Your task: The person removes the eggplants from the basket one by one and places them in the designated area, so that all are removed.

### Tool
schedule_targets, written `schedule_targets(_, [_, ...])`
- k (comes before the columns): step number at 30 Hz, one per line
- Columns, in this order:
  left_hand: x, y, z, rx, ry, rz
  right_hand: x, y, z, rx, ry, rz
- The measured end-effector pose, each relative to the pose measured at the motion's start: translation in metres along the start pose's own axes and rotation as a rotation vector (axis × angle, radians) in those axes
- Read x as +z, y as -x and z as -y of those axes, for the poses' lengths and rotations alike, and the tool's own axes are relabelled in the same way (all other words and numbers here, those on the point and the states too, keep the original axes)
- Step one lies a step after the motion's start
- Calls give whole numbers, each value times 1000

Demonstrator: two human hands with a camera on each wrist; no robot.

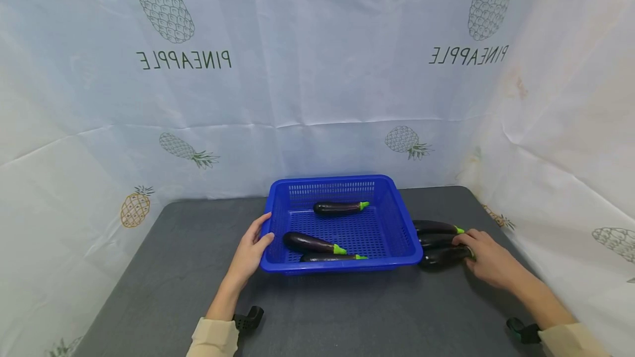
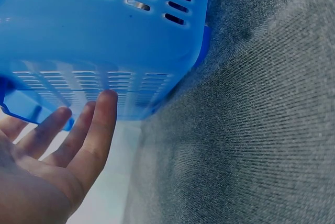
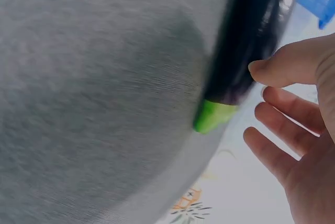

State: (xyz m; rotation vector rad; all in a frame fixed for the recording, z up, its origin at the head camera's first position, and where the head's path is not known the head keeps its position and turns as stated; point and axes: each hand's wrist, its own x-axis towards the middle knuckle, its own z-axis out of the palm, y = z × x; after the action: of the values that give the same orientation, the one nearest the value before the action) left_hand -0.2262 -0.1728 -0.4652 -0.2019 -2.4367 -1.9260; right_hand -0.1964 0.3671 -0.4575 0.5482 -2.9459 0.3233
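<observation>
A blue plastic basket holds three dark eggplants: one at the back, one nearer the front left, and one partly hidden by the front rim. My left hand rests at the basket's left side, its fingers extended along the perforated outer wall. To the basket's right, three more eggplants lie side by side on the table. Over the stem end of the nearest eggplant is my right hand; its thumb touches the skin, while the other fingers are spread and apart from it.
A dark grey table lies under everything. White cloth printed with pineapples hangs behind and at both sides. Each wrist wears a black device, as on the left one.
</observation>
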Motion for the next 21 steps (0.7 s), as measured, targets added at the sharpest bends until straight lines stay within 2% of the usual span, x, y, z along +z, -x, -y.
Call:
schedule_targets(6, [0, 0, 1, 4, 10, 3, -17, -2, 6, -25, -36, -36])
schedule_targets(16, [-1, -1, 1, 8, 12, 11, -38, -9, 18, -71, -59, -194])
schedule_targets(21, [-2, -1, 2, 5, -3, 12, -44, -11, 31, -33, -147, -211])
